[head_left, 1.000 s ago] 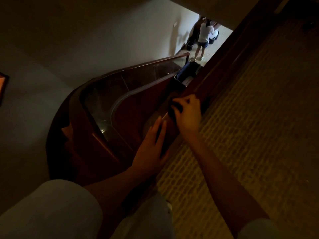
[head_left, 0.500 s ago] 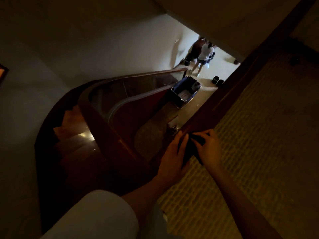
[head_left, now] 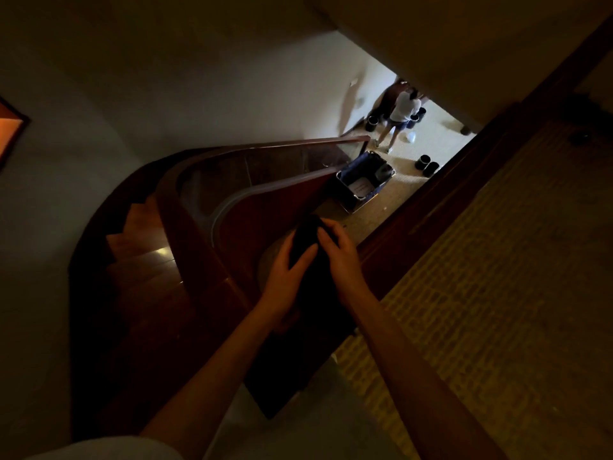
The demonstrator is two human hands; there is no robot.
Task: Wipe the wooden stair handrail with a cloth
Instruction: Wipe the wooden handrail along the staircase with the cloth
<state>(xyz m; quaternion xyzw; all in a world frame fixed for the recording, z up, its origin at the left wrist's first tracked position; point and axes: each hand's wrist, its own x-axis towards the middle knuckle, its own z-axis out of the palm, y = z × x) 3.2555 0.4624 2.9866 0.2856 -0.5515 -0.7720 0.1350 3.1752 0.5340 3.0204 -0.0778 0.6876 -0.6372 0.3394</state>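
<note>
The dark cloth is bunched up between my two hands, held just left of the wooden handrail, over the stairwell. In this dim light I cannot tell whether it touches the rail. My right hand comes at it from the right: the fingers curl over the far top of the bundle and clamp it. My left hand meets it from the left, back of the hand up, fingers close together and nearly straight, pressed against the cloth's near side. I cannot see that thumb. Both forearms reach forward from the near edge and converge at the cloth, wrists fairly straight.

The handrail runs diagonally from near me to the far right. To its right lies patterned carpet. To the left, wooden steps curve downward beside a lower rail with a glass panel. Far below, on a lit floor, stands a blue cart, some black buckets and a person.
</note>
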